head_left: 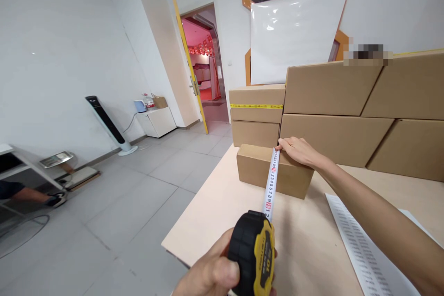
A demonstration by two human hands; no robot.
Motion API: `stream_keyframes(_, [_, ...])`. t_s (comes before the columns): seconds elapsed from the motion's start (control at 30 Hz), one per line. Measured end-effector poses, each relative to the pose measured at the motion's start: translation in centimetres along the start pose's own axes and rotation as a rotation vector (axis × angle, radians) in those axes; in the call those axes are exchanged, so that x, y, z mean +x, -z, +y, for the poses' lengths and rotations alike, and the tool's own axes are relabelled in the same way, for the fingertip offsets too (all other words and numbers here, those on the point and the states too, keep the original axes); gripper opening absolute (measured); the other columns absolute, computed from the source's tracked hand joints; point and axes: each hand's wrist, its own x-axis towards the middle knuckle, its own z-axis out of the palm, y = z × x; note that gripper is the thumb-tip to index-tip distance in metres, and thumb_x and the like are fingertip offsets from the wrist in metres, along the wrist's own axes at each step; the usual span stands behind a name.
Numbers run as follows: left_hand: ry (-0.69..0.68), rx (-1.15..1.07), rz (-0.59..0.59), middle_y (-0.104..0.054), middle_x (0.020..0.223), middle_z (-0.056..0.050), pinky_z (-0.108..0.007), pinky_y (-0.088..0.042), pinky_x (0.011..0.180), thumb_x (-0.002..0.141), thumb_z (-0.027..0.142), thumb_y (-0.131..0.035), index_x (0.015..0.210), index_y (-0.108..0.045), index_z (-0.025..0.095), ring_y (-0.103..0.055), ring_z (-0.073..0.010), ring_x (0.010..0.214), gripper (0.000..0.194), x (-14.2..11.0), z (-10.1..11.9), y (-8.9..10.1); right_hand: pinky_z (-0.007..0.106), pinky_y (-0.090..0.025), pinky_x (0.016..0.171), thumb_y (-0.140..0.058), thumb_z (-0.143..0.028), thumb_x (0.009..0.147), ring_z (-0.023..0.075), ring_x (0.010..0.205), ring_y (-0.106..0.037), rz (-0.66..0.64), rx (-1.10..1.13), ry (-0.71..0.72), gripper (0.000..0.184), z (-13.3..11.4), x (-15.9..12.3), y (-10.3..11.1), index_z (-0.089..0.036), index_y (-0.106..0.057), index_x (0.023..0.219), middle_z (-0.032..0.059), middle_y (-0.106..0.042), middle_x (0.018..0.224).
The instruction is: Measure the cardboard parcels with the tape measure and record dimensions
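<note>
My left hand [211, 270] is wrapped around the black and yellow case of a tape measure [250, 252], low in the middle of the head view. From the case, a white tape blade [270, 187] stretches forward across a small cardboard box [291, 176] on the table. At the far end of the blade, the closed fingers of my right hand [300, 151] pinch its tip near the back top edge of this box. My right palm rests over the box's top. Some of my left fingers are hidden behind the case.
Stacked cardboard boxes [333, 136] line the back of the pale table [211, 219]. Printed sheets [360, 245] lie under my right forearm. On the floor at left are a tower fan [107, 122] and a platform scale [81, 179]. Another person's leg [33, 194] shows at the left edge.
</note>
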Motion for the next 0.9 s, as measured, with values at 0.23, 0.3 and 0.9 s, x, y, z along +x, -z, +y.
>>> stream_keyframes(0.23, [0.009, 0.019, -0.019, -0.061, 0.123, -0.014, -0.047, -0.047, 0.092, 0.067, 0.029, -0.075, 0.131, -0.052, 0.018, -0.061, -0.0305, 0.107, 0.068, 0.1, 0.2, -0.1, 0.037, -0.038, 0.091, -0.022, -0.040, 0.096, 0.0282, 0.103, -0.061, 0.002, 0.002, -0.009, 0.056, 0.1, 0.0, -0.1, -0.022, -0.075, 0.087, 0.0049, -0.072, 0.112])
stream_keyframes(0.3, [0.010, 0.016, -0.014, -0.061, 0.124, -0.015, -0.048, -0.046, 0.093, 0.068, 0.030, -0.075, 0.132, -0.051, 0.018, -0.061, -0.0307, 0.107, 0.069, 0.1, 0.1, 0.1, 0.037, -0.039, 0.091, -0.022, -0.040, 0.096, 0.0282, 0.104, -0.061, 0.002, 0.003, -0.009, 0.056, 0.1, 0.0, -0.2, -0.022, -0.075, 0.086, 0.0051, -0.073, 0.111])
stream_keyframes(0.9, [-0.033, 0.609, -0.056, -0.055, 0.127, -0.015, -0.042, -0.047, 0.090, 0.055, 0.039, -0.083, 0.143, -0.039, 0.018, -0.055, -0.0332, 0.110, 0.101, 0.7, 3.2, -0.7, 0.032, -0.049, 0.074, -0.051, -0.046, 0.085, 0.0205, 0.084, -0.065, 0.260, 0.297, 0.056, 0.032, -0.8, -1.2, 3.4, -0.020, -0.067, 0.094, 0.0070, -0.073, 0.097])
